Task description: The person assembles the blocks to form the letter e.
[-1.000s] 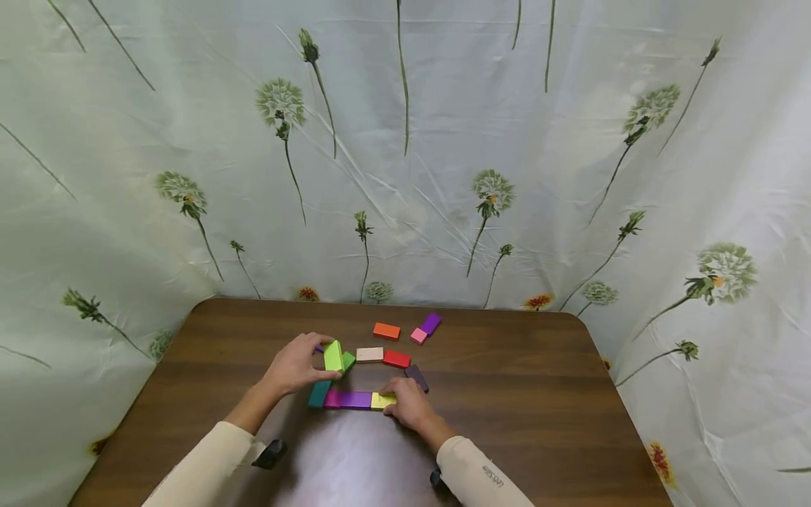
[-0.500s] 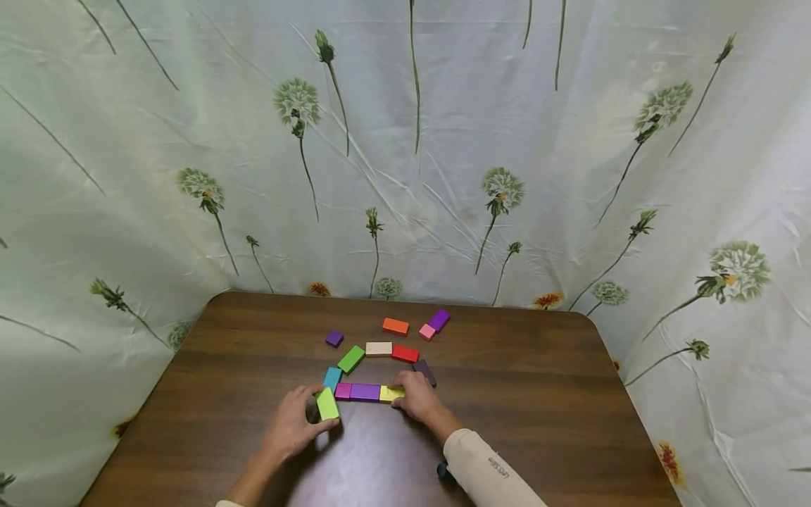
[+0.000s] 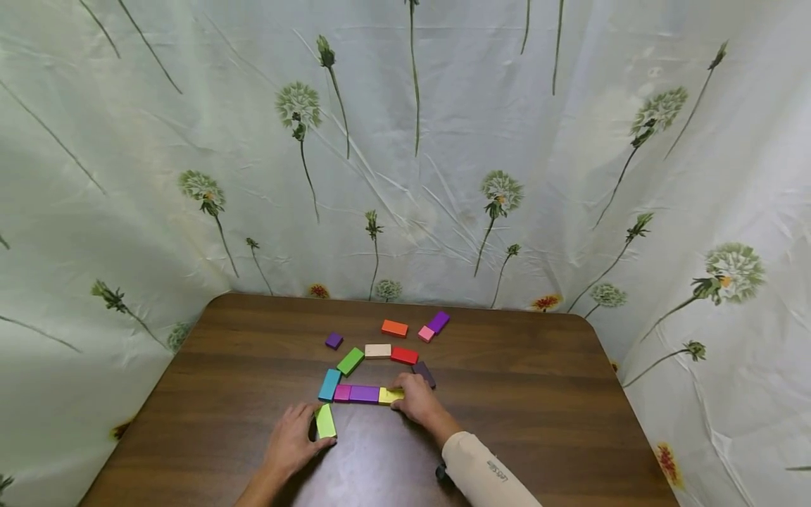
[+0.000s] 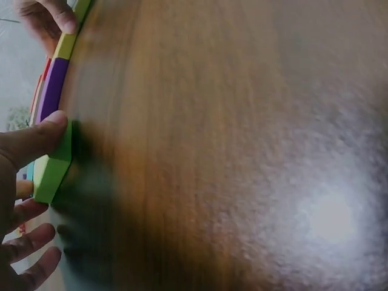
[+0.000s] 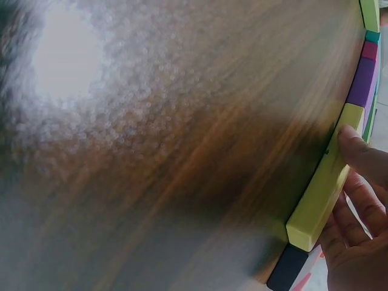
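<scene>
My left hand pinches a lime-green block between thumb and fingers, just in front of the left end of a block row. The lime block looks tilted in the left wrist view; whether it touches the table I cannot tell. At the row's right end, my right hand grips a yellow block with thumb and fingers. Leftward from it lie a purple block and a short magenta block. A teal block slants back from there, then a green block.
A beige block, a red block and a dark block continue the curve behind. Farther back lie an orange block, a pink block, a violet block and a dark purple block on the wooden table.
My left hand has carried the lime-green block toward me, from over the teal and green blocks to in front of the row. My right hand keeps its grip on the yellow block.
</scene>
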Demonstrator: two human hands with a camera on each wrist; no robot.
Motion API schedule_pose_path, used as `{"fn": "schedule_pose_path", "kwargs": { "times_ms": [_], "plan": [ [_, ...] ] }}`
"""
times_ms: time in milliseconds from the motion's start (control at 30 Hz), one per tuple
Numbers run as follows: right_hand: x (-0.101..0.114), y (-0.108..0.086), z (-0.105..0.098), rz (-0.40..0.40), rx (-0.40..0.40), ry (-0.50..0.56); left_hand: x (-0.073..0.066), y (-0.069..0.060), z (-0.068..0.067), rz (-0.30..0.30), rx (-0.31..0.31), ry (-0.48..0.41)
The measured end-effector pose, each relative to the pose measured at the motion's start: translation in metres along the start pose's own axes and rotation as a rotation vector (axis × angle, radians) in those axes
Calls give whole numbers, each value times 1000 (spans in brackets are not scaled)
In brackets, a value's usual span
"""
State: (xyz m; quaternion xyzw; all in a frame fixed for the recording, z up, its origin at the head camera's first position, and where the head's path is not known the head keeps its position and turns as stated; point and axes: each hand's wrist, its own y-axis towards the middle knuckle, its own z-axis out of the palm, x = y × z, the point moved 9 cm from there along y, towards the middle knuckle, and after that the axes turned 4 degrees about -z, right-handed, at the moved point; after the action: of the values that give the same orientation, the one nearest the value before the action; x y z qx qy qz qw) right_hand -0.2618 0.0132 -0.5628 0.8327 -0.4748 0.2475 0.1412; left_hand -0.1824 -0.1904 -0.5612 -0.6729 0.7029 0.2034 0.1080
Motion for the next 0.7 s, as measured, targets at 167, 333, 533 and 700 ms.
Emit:
{"fn": "schedule_pose_path", "kwargs": {
  "times_ms": [167, 333, 533, 700],
  "plan": [
    [0, 0, 1, 15, 2, -2, 3, -4, 0, 19, 8, -43],
    [-1, 0, 0, 29, 4, 6, 7, -6, -5, 19, 6, -67],
    [-1, 1, 1, 20, 7, 2, 14, -2, -4, -6, 25, -78],
    [0, 0, 2, 5, 5, -10, 19, -1, -2, -25, 28, -74]
  ]
}}
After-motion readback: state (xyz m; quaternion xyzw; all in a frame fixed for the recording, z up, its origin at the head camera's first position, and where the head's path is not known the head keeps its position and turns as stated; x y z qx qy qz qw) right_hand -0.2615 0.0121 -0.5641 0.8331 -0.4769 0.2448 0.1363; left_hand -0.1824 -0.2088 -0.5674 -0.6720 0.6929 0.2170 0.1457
